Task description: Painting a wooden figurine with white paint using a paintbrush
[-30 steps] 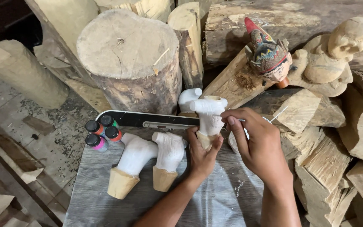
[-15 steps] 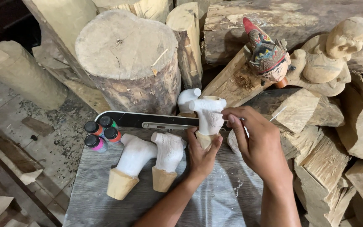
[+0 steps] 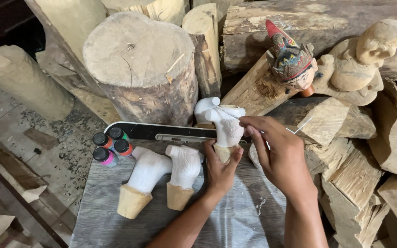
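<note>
Looking down through the head camera, I see my left hand (image 3: 220,167) clamped around the bare wooden base of a white-coated carved piece (image 3: 228,126), holding it upright above the grey board (image 3: 97,211), presumably so its primed top faces me. My right hand (image 3: 279,156) is pinched together on a thin brush (image 3: 299,126), its tip at the carving's top edge. Two more white-coated pieces (image 3: 161,172) lie on the board just left, beside four small paint bottles (image 3: 111,144) kept within reach. A painted carved head (image 3: 292,62) rests on logs behind.
</note>
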